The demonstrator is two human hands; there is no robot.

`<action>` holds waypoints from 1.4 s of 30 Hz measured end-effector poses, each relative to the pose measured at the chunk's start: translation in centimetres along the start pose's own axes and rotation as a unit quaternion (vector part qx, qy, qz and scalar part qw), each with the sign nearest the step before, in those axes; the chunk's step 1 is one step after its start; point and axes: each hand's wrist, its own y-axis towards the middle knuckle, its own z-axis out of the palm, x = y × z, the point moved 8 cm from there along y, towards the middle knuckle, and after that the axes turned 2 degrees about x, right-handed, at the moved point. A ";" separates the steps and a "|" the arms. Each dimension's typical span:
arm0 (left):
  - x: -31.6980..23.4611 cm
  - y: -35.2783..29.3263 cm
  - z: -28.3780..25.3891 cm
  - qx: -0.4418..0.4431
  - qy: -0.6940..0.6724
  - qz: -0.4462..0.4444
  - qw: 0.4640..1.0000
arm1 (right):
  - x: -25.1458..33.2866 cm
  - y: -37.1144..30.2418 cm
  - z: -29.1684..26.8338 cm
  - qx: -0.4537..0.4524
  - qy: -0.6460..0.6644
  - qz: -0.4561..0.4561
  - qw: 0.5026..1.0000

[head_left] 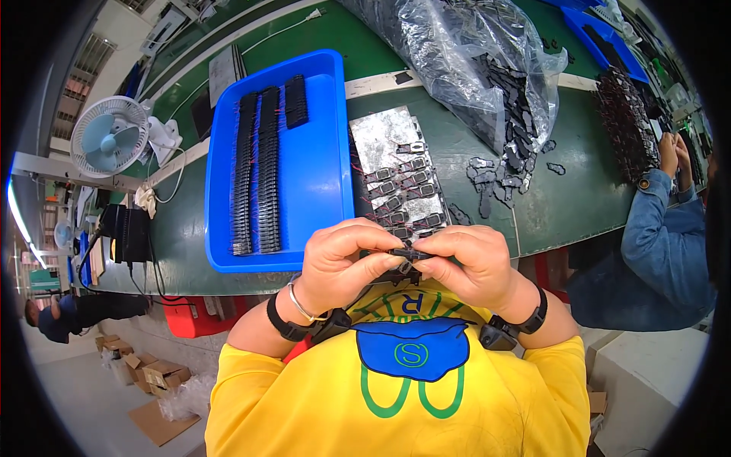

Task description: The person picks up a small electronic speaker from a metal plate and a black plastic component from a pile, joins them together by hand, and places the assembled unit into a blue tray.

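Fingertips of my left hand (pixel 344 255) and my right hand (pixel 474 263) pinch a small dark part (pixel 410 254) between them, just in front of my chest. The fingers cover most of it, so its exact kind is hidden. Right beyond my hands lies a silvery metal plate (pixel 382 137). Several small black oval-framed parts with thin red wires (pixel 416 177), which look like little speakers, sit on it in rows. Left of the plate, a blue tray (pixel 327 152) holds long rows of similar black parts (pixel 268 167) packed side by side.
An open clear plastic bag (pixel 449 68) spills flat black pieces (pixel 518 114) onto the green table (pixel 563 206). A white fan (pixel 110 137) stands at the left. To the right a co-worker's sleeve (pixel 655 221) and hands are beside a dark pile of wired parts (pixel 620 122).
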 end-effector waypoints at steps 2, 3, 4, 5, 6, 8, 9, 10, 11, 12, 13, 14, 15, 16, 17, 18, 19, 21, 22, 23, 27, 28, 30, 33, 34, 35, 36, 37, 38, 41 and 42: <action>-0.3 0.0 0.2 0.015 0.028 0.014 0.999 | -0.1 -0.1 0.1 -0.002 -0.001 0.000 1.000; -0.5 0.0 0.3 0.022 0.042 0.021 0.999 | 0.0 -0.2 0.1 -0.014 -0.016 -0.018 1.000; -0.4 0.1 0.3 0.022 0.042 0.021 0.999 | 0.2 -0.3 0.0 -0.025 -0.030 -0.036 0.999; -0.8 0.2 0.4 0.027 0.068 0.044 0.996 | 0.4 -0.3 0.0 -0.037 -0.044 -0.055 0.997; -1.1 0.2 0.5 0.030 0.094 0.068 0.993 | 0.3 -0.3 0.0 -0.037 -0.043 -0.054 0.997; -1.4 0.2 0.6 0.034 0.121 0.090 0.988 | 0.6 -0.4 0.1 -0.041 -0.063 -0.076 0.994; -1.6 0.1 0.7 0.031 0.135 0.104 0.985 | 0.8 -0.4 0.1 -0.043 -0.073 -0.087 0.993; -1.7 0.1 0.8 0.028 0.148 0.117 0.982 | 0.8 -0.5 0.2 -0.043 -0.072 -0.087 0.993; -1.8 0.0 0.8 0.025 0.163 0.132 0.978 | 0.7 -0.6 0.3 -0.042 -0.071 -0.088 0.993; -1.8 -0.1 0.9 0.024 0.164 0.132 0.977 | 0.7 -0.6 0.3 -0.040 -0.070 -0.090 0.993; -1.3 -0.1 0.8 0.026 0.148 0.107 0.983 | 0.7 -0.6 0.3 -0.039 -0.069 -0.091 0.993; -0.8 -0.2 0.8 0.028 0.131 0.083 0.987 | 0.8 -0.6 0.3 -0.039 -0.069 -0.093 0.993; -0.5 -0.2 0.8 0.030 0.114 0.059 0.991 | 0.6 -0.6 0.2 -0.034 -0.055 -0.082 0.995; -0.6 -0.2 0.9 0.029 0.116 0.060 0.991 | 0.5 -0.5 0.1 -0.029 -0.040 -0.072 0.996; -0.5 -0.2 0.9 0.024 0.097 0.048 0.994 | 0.4 -0.5 0.1 -0.023 -0.026 -0.061 0.998; -0.4 -0.2 0.8 0.020 0.079 0.036 0.996 | 0.4 -0.5 0.1 -0.022 -0.026 -0.063 0.997; -0.3 -0.1 0.8 0.015 0.060 0.024 0.998 | 0.1 -0.6 0.2 -0.016 -0.004 -0.047 0.999; -0.5 0.0 0.8 0.019 0.062 0.029 0.997 | -0.4 -0.8 0.5 -0.003 0.040 -0.014 0.999; -0.7 0.0 0.9 0.025 0.063 0.033 0.997 | -0.3 -0.9 0.7 -0.002 0.039 -0.014 0.999; -0.8 0.1 1.0 0.030 0.064 0.037 0.997 | -0.7 -1.1 0.8 -0.005 0.069 0.014 0.998; -1.4 0.1 1.0 0.026 0.130 0.045 0.990 | -1.7 -1.3 1.3 -0.001 0.115 0.071 0.991; -1.5 0.1 0.9 0.023 0.130 0.045 0.990 | -1.7 -1.3 1.3 0.006 0.103 0.071 0.992; -2.1 0.2 0.8 0.017 0.156 0.070 0.985 | -1.6 -1.1 1.4 0.014 0.091 0.070 0.993; -2.9 0.4 0.9 0.016 0.186 0.096 0.978 | -1.0 -0.7 0.7 -0.020 0.027 0.067 0.997; -3.2 0.5 1.1 0.019 0.203 0.110 0.973 | -1.1 -0.6 0.7 -0.019 0.027 0.067 0.997; -3.5 0.5 1.2 0.023 0.219 0.124 0.968 | -0.7 -0.4 0.7 -0.013 0.002 0.024 1.000; -3.5 0.5 1.2 0.023 0.219 0.124 0.968 | -0.3 -0.2 0.8 -0.007 -0.023 -0.019 1.000; -3.6 0.4 1.3 0.025 0.222 0.135 0.965 | 0.3 -0.2 0.9 -0.002 -0.048 -0.061 0.997; -3.7 0.4 1.4 0.027 0.224 0.147 0.963 | 0.3 -0.2 0.8 -0.002 -0.048 -0.061 0.997; -3.6 0.3 1.5 0.032 0.218 0.158 0.963 | 0.3 -0.2 1.1 0.019 -0.039 -0.046 0.998; -3.6 0.3 1.5 0.034 0.210 0.158 0.964 | 0.3 -0.3 1.1 0.019 -0.038 -0.045 0.998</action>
